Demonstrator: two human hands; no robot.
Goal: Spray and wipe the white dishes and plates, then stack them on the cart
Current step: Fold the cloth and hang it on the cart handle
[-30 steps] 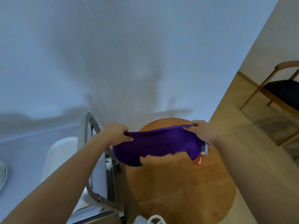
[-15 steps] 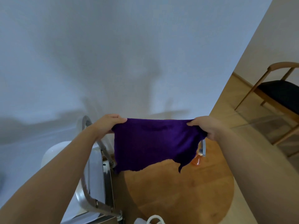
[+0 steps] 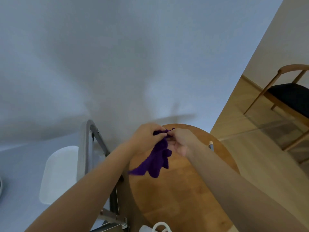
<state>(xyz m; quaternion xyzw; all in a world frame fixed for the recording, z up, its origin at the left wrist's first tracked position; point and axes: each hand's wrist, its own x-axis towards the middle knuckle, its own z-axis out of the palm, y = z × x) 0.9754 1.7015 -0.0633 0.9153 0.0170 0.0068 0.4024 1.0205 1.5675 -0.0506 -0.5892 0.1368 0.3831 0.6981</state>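
Apparently, cloth point(image 3: 157, 158) above table edge point(image 3: 222, 148).

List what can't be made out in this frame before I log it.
- Spray bottle, head view: only its top shows past the right hand.
- White handled item: cut off by the bottom edge.
- White dish on the cart: partly behind the cart's frame.
- Purple cloth: bunched between the left hand and right hand; top corners hidden.
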